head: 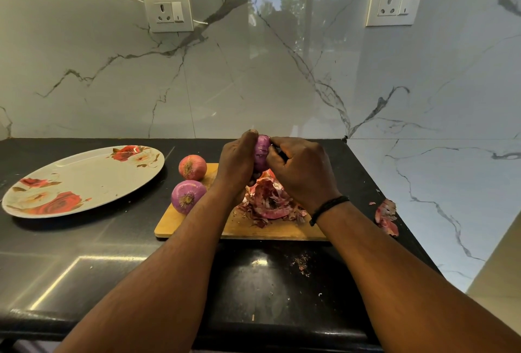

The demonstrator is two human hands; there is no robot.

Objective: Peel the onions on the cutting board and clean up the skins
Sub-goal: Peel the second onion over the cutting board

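Purple onion (pixel 262 152), glossy and partly stripped, is up in the air above the rectangular wooden cutting board (pixel 197 226), and both hands are on it: the left hand (pixel 236 164) curls round its left side, thumb over the top, while the right hand (pixel 301 172) pinches at its upper right. Below them, a heap of reddish papery skins (pixel 270 203) lies on the board. At the board's left edge sit a peeled purple onion (pixel 187 196) and, behind it, an unpeeled orange-pink onion (pixel 192 167). More loose red skin scraps (pixel 386 217) lie by the black desk's (pixel 84 254) right edge. A round rose-patterned plate (pixel 81 180) rests toward the left edge.
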